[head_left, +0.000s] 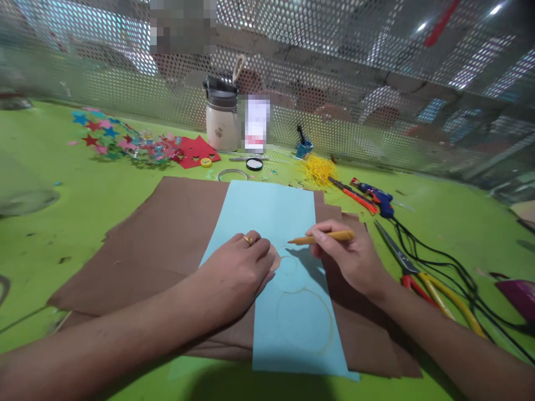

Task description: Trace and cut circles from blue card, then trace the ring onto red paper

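Note:
A light blue sheet of paper (267,211) lies across stacked brown paper (184,223). Yellowish outlines of circles are drawn on it, a large one in the near half and smaller ones above. My left hand (240,267), with a ring on one finger, rests on the blue sheet. Its curled fingers press on a small tan piece (275,259), mostly hidden beneath them. Between the fingertips of my right hand (345,256) is an orange-yellow marker pen (330,238). Its tip points left, close above the blue paper; contact I cannot tell.
Scissors (412,270) and a blue glue gun (376,197) with black cables lie to the right. Behind are yellow shreds (317,170), a white jar with a dark lid (221,120), red paper (198,151), coloured stars (104,133) and a metal ring (233,171) on the green table (37,150).

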Demonstrator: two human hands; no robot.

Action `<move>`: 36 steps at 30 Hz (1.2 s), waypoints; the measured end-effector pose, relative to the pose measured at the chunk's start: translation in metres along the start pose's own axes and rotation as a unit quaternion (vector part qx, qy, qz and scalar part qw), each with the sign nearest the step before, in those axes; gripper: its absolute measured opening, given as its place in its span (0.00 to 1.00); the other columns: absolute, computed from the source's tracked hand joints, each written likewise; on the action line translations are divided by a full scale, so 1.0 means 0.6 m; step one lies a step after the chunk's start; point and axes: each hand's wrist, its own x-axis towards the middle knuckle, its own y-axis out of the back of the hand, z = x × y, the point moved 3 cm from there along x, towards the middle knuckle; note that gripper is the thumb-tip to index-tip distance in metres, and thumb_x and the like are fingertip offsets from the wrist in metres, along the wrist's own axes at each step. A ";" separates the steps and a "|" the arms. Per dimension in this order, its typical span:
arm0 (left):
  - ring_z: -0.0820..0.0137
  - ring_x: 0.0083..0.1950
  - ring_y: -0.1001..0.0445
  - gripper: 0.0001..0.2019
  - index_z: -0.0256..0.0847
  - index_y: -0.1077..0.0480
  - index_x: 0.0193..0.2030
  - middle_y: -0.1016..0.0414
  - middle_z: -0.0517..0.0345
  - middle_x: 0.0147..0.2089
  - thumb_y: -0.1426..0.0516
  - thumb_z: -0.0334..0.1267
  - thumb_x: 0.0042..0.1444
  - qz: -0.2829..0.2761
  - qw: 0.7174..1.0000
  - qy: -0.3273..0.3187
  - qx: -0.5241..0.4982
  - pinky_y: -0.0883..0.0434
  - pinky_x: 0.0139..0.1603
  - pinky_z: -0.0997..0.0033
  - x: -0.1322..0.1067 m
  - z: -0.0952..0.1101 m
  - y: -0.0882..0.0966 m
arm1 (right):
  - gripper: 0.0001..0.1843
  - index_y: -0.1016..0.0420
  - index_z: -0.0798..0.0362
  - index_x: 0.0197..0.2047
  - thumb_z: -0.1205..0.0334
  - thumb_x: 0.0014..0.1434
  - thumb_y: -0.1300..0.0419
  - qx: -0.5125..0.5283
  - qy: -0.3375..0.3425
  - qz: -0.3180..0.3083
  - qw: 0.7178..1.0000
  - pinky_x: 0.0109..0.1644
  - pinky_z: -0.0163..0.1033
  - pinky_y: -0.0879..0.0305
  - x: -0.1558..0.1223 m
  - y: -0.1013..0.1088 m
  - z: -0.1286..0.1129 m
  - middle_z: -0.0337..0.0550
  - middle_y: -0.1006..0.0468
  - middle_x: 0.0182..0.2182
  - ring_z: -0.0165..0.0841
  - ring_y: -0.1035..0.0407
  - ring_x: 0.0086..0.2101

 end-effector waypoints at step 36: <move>0.56 0.44 0.34 0.12 0.35 0.28 0.47 0.30 0.49 0.41 0.52 0.34 0.69 0.010 0.999 -0.010 0.043 0.33 0.42 0.54 -0.002 0.002 -0.004 | 0.06 0.27 0.52 0.34 0.62 0.63 0.42 -0.034 -0.013 -0.035 0.999 0.29 0.33 0.36 -0.002 -0.030 -0.012 0.37 0.25 0.25 0.29 0.33 0.25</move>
